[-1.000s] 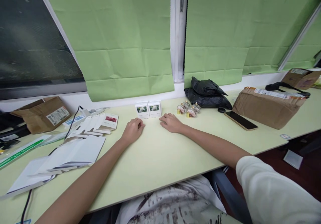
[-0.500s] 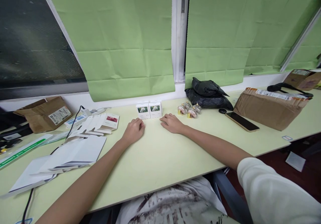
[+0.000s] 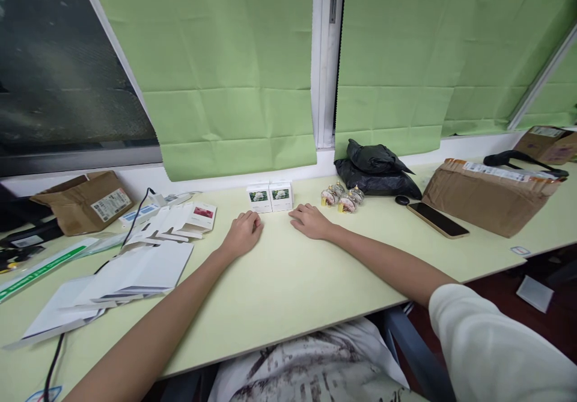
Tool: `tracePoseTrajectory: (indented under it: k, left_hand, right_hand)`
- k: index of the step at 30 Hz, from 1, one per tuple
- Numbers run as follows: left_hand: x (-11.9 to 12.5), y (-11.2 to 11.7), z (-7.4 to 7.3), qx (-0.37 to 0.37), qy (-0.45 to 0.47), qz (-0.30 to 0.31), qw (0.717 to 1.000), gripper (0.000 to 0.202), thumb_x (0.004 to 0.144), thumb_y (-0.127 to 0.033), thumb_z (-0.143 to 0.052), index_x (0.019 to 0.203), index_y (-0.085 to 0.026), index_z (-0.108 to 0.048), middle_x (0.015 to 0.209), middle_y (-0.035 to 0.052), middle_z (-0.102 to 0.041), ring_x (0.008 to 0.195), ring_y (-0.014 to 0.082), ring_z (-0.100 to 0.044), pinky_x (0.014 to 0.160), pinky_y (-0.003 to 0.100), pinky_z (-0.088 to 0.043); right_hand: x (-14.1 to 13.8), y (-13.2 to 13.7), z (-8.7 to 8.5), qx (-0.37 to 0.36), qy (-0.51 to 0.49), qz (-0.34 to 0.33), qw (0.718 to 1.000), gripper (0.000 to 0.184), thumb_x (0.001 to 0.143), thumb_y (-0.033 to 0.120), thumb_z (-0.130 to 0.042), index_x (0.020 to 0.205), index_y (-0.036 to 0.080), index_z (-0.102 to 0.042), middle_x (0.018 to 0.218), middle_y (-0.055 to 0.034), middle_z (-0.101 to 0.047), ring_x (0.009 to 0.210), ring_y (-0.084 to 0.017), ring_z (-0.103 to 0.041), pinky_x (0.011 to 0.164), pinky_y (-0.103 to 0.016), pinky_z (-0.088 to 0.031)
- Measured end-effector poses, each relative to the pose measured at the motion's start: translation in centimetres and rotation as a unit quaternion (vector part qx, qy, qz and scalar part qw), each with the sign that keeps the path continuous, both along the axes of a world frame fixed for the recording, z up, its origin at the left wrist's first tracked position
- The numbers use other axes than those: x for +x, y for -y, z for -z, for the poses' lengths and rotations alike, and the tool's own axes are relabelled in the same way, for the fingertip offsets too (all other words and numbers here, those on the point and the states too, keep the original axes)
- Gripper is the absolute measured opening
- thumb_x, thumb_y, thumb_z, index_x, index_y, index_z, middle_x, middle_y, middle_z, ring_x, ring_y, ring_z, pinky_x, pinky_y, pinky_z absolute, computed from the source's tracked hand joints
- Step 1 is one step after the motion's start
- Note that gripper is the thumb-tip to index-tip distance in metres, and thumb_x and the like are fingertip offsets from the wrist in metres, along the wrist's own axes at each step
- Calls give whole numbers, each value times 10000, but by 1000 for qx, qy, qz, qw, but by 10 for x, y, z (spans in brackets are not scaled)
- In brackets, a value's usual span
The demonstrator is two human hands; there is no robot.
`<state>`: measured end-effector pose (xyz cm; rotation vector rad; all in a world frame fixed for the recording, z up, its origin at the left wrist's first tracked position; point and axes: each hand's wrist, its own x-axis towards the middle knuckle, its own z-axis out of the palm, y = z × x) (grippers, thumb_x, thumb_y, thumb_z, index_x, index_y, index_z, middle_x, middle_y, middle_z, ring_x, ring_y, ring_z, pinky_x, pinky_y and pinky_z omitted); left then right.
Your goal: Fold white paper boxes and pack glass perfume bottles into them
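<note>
My left hand (image 3: 243,234) rests on the pale green desk (image 3: 288,282), fingers curled under, nothing seen in it. My right hand (image 3: 309,221) lies palm down beside it, fingers loosely stretched and holding nothing. Just beyond both hands stand two small white boxes (image 3: 270,197) with flower pictures, side by side near the wall. To their right lie a few small clear bottles with gold caps (image 3: 341,197). Neither hand touches the boxes.
Flat white cartons (image 3: 135,270) and small folded boxes (image 3: 180,222) lie at left, over a black cable (image 3: 130,225). A brown parcel (image 3: 83,201) sits far left. Black bags (image 3: 376,167), a phone (image 3: 437,220) and another brown parcel (image 3: 489,194) are at right.
Both hands stay where they were. Only the view has shifted slightly, moving everything a little to the right in the picture.
</note>
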<state>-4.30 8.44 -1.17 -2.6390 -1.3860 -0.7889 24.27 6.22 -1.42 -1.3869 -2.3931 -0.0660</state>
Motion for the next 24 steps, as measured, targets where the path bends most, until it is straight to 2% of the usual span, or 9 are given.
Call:
tracePoseTrajectory:
  k: [24]
  left_hand:
    - [1,0,0,-14,5,2,1000,139,985,-260,-505,849,-234,-491,951,74,-636,939,279,-550,814,409,-415]
  right_hand:
    - [4,-2,3,12,4,-14,1000,372,1089,388,-474,1377,217,-635,1271,-128,-635,1144,-284,-543,973,-412,-403]
